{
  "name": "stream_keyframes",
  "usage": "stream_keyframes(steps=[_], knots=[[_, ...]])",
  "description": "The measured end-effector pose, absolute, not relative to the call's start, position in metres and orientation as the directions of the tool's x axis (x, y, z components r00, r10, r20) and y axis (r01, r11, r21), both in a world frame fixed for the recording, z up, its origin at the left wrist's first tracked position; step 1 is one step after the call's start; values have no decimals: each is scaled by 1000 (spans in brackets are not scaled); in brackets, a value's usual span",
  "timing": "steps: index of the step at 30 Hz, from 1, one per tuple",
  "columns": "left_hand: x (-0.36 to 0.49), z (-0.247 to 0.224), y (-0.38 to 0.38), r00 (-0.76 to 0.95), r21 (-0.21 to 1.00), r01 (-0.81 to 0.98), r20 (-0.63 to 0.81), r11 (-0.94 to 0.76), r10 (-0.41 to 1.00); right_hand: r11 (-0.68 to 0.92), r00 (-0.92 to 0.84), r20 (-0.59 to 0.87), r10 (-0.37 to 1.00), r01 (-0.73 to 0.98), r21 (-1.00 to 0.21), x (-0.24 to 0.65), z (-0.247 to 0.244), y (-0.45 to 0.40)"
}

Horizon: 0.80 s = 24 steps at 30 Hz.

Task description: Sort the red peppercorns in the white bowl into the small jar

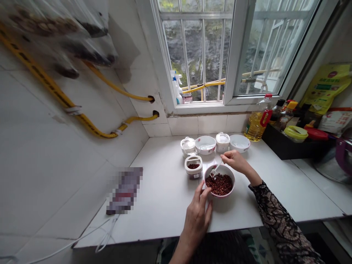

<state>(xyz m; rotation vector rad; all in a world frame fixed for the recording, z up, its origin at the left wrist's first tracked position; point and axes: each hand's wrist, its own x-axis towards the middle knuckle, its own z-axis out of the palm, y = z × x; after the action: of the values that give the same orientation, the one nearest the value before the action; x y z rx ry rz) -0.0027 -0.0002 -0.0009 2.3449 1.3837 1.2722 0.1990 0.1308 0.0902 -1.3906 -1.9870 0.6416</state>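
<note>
A white bowl (233,175) with a pinkish rim stands on the counter, partly filled with small dark-red dried grains that look like Sichuan peppercorns (221,184). My left hand (198,209) grips the bowl's near left side, fingertips at the rim. Pinched in my right hand (233,160) is a small white plastic spoon (215,171), its scoop end low over the grains inside the bowl. Just left of the bowl sits a clear jar (194,172) with a white rim, holding similar dark-red grains.
Behind are two lidded jars (188,144) (222,142) of white contents and two white bowls (205,150) (239,148). An oil bottle (255,123) stands beside a black condiment box (277,145) at right. A blurred-out dark item (126,190) with a white cable lies at left.
</note>
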Motion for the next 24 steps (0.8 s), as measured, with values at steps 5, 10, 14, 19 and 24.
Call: stream_keyframes(steps=[5, 10, 14, 19, 24], knots=[[-2, -1, 0, 222, 489, 660, 598, -570, 770, 242, -211, 139, 967, 608, -757, 199, 85, 135], [-3, -1, 0, 222, 492, 656, 599, -573, 769, 171, -203, 67, 977, 555, -814, 199, 83, 137], [-3, 0, 0, 227, 496, 652, 595, -574, 771, 119, -185, 28, 982, 504, -856, 199, 80, 139], [-3, -2, 1, 225, 493, 653, 599, -575, 769, 104, -160, 42, 986, 409, -907, 194, 76, 144], [-3, -5, 1, 235, 482, 659, 598, -577, 767, 255, -53, 254, 966, 371, -893, 171, 84, 140]])
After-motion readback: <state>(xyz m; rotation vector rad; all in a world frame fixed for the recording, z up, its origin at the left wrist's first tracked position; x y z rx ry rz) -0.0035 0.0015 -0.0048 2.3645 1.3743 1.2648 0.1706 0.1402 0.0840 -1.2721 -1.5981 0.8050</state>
